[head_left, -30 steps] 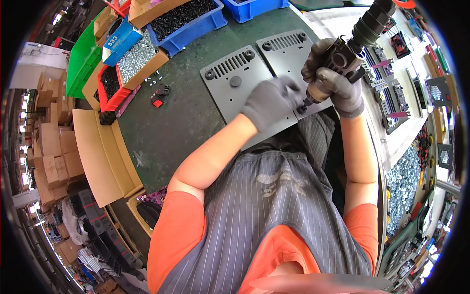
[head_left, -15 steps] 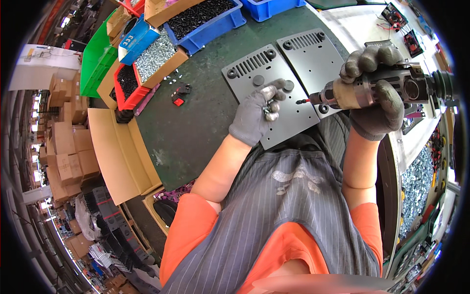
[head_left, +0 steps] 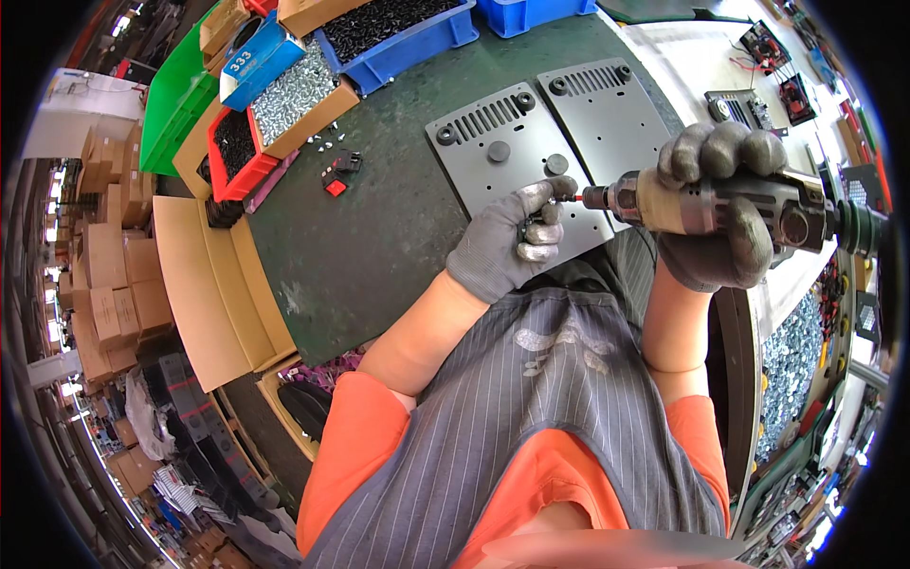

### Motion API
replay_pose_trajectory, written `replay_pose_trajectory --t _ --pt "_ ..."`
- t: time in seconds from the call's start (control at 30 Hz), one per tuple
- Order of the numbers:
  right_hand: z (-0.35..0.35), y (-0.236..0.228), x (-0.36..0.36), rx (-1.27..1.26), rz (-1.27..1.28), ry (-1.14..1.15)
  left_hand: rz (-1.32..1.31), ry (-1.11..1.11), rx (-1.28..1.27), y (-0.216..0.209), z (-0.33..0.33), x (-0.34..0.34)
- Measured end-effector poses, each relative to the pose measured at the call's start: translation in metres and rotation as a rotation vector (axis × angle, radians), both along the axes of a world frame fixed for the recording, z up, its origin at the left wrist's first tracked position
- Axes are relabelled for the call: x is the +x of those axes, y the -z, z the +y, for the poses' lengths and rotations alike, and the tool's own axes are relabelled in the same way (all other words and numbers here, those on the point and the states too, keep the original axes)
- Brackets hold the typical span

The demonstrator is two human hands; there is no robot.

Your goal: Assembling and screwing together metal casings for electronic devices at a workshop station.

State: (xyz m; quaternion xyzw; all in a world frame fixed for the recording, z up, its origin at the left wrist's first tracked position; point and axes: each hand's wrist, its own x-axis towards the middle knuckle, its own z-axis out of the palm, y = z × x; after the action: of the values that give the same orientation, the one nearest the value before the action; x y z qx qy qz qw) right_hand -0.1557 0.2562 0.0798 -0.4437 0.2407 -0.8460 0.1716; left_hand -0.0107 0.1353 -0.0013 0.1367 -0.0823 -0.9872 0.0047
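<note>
My right hand (head_left: 720, 152), in a grey glove with darkened fingers, is wrapped round a power screwdriver (head_left: 701, 207) lying level and pointing left. Its red-collared bit (head_left: 573, 198) reaches the fingertips of my left hand (head_left: 507, 242). That gloved hand is closed, thumb and forefinger pinched at the bit's tip; small shiny pieces that look like screws show among its curled fingers. Beneath it lies a grey slotted metal plate (head_left: 527, 156) with round black feet at its far corners and two black discs on its face. A second similar plate (head_left: 614, 119) lies to its right.
On the dark green table (head_left: 370, 209) stand a blue bin (head_left: 408, 47) of black screws, a carton (head_left: 313, 123) of silver screws and a red bin (head_left: 256, 175). A small black-and-red part (head_left: 341, 173) lies left of the plates. An open carton (head_left: 213, 284) borders the left edge.
My right hand has brought the screwdriver left and slightly down, so its bit now meets my left fingertips. My left hand has shifted slightly down, its fingers more tightly pinched.
</note>
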Motion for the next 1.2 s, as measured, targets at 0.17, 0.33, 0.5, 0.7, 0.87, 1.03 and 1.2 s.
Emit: replay_pose_trajectory --t 0.17,0.33,0.5,0.7,0.87,1.03,1.2 --pt "0.005 0.005 -0.008 -0.069 0.029 -0.089 0.161 0.073 0.117 0.007 0.003 -0.003" --pt "0.013 0.011 -0.012 -0.07 -0.23 -0.08 0.061 0.045 -0.107 -0.005 0.015 -0.001" --pt "0.027 0.016 -0.035 -0.129 -0.621 -0.026 -0.169 0.057 -0.095 -0.013 -0.004 -0.006" --pt "0.043 0.024 -0.051 -0.043 -0.622 0.132 -0.322 -0.129 -2.459 -0.008 -0.027 -0.029" --pt "0.049 0.018 -0.039 0.005 -0.506 0.148 -0.442 0.069 -2.49 -0.013 -0.022 -0.045" --pt "0.055 0.012 -0.025 0.1 -0.45 0.149 -0.152 0.572 -1.881 -0.01 -0.015 -0.042" --pt "0.055 0.013 -0.02 0.172 -0.302 0.191 -0.204 0.238 -2.338 -0.007 0.0 -0.035"
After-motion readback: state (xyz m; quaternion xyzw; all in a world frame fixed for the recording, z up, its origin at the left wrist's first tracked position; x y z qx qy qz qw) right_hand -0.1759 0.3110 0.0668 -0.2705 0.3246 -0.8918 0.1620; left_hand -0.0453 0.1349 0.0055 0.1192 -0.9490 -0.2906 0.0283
